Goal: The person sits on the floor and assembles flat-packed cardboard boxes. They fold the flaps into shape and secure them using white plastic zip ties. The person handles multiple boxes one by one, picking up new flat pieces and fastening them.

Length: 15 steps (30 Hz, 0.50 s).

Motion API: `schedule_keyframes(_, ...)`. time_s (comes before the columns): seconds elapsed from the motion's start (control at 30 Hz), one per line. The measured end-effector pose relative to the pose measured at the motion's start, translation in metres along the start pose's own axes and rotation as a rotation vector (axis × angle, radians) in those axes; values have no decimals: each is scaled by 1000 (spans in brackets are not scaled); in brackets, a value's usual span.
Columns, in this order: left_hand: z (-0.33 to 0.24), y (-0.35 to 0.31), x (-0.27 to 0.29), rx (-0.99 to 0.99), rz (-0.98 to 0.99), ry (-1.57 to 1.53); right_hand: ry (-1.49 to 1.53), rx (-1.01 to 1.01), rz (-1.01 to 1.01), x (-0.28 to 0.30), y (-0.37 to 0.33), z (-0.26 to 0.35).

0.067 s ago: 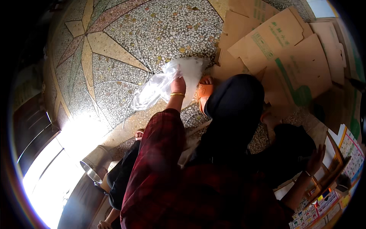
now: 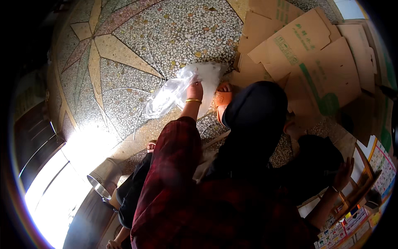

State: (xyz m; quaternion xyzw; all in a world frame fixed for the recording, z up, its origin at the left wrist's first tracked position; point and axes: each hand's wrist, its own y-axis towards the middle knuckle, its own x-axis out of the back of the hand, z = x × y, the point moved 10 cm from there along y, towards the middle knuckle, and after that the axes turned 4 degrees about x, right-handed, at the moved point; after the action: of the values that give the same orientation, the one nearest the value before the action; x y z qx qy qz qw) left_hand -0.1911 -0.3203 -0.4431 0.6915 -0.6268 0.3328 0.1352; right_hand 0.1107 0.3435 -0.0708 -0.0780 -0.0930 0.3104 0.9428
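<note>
Clear plastic bags or sheeting lie crumpled on the floor in front of me. My left hand, with a gold-coloured band at the wrist and a red-and-black plaid sleeve, reaches down to them. Its fingers are closed on the plastic, and the fingertips are partly hidden in its folds. Beside the plastic is my foot in an orange slipper, below my bent, dark-trousered knee. At the far right my right hand holds nothing, fingers stretched out, near my other leg and a wooden chair.
Flattened cardboard boxes are piled at the right. Thin white straps trail over the patterned stone floor at the left. Another person's dark-trousered leg is at lower left, beside a metal bucket. A colourful chart is at right.
My left hand has drawn back very slightly, and its fingers look more curled into the plastic. The right hand stays where it was.
</note>
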Motion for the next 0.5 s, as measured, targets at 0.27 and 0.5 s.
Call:
schedule_keyframes(0.27,7,26,-44,245,361,552,22,1,34,19,15,-6)
schedule_keyframes(0.5,-22,36,-74,-158,464,704,-236,91,-16,18,-3,6)
